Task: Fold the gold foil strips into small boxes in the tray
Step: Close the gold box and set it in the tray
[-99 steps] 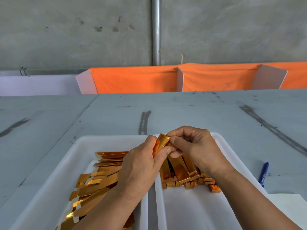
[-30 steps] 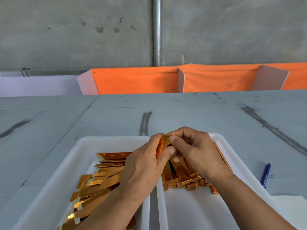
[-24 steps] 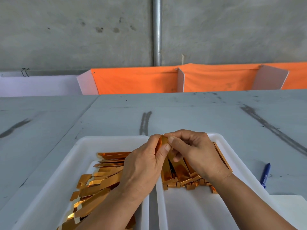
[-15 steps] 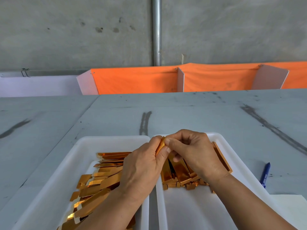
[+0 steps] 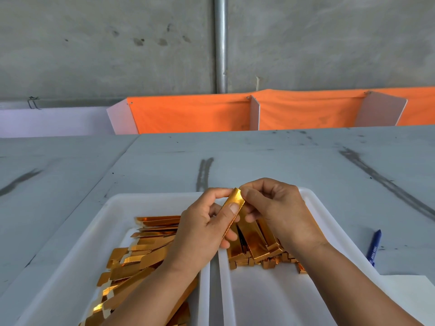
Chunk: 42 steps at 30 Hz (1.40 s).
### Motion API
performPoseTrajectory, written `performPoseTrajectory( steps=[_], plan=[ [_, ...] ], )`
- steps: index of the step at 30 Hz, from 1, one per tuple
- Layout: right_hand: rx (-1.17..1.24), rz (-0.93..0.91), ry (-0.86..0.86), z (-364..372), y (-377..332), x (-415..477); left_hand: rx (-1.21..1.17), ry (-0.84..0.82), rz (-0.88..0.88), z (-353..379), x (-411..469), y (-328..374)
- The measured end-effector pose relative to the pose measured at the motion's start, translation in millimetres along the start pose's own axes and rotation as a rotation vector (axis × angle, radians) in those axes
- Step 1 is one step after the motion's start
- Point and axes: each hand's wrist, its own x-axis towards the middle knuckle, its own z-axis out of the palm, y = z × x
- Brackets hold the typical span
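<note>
Both my hands hold one partly folded gold foil strip [image 5: 233, 209] above the gap between two white trays. My left hand [image 5: 202, 228] grips its lower length, thumb pressed on its face. My right hand [image 5: 274, 210] pinches its top end with fingertips. The left tray [image 5: 77, 250] holds a heap of flat gold strips [image 5: 141, 252]. In the right tray [image 5: 320, 217] lies a cluster of folded gold boxes [image 5: 255, 245], partly hidden behind my right hand.
A blue pen [image 5: 374, 247] lies on the grey table to the right of the right tray. A white sheet [image 5: 409, 290] sits at the lower right. Orange cloth dividers [image 5: 193, 114] stand along the table's far edge, before a concrete wall.
The strip was tightly pinched between both thumbs; now its length shows, tilted up to the right, with my left thumb lower on it and my right fingertips at its top.
</note>
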Motion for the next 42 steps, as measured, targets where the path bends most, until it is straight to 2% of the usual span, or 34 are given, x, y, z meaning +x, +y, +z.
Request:
performPoseTrajectory(
  steps=[6, 9, 12, 14, 17, 22, 25, 28, 32, 37, 40, 42],
  plan=[
    [-0.015, -0.023, -0.009, 2, 4, 0, -0.033, 0.049, 0.013, 1, -1, -4],
    [-0.023, -0.019, 0.015, 1, 7, 3, -0.018, 0.017, -0.008, 0, -1, -2],
    [-0.027, -0.019, 0.073, -4, 9, 7, -0.156, -0.065, -0.086, -4, -1, 3],
    [-0.029, -0.025, 0.105, -6, 9, 9, -0.23, -0.063, -0.133, -7, 0, 7],
    [-0.044, -0.035, 0.144, -9, 10, 11, -0.191, -0.024, -0.159, -11, 3, 6],
    [-0.121, -0.066, 0.164, -9, 14, 12, -0.168, -0.094, -0.167, -10, 3, 2],
    [-0.142, -0.076, 0.155, -11, 13, 12, -0.121, -0.025, -0.17, -7, 6, -3],
    [-0.32, -0.089, 0.146, -18, 10, 13, -0.066, 0.091, -0.183, -9, 9, -10],
    [-0.594, -0.094, 0.048, -23, 6, 11, 0.158, 0.194, -0.162, -8, 10, -17],
    [-0.902, 0.016, -0.25, -12, 7, 3, 0.291, 0.292, -0.13, -7, 10, -15],
    [-0.957, 0.015, -0.306, -7, 11, 2, 0.299, 0.269, -0.124, -6, 9, -15],
    [-0.923, 0.037, -0.269, -7, 14, 4, 0.293, 0.228, -0.12, -3, 8, -14]
  ],
)
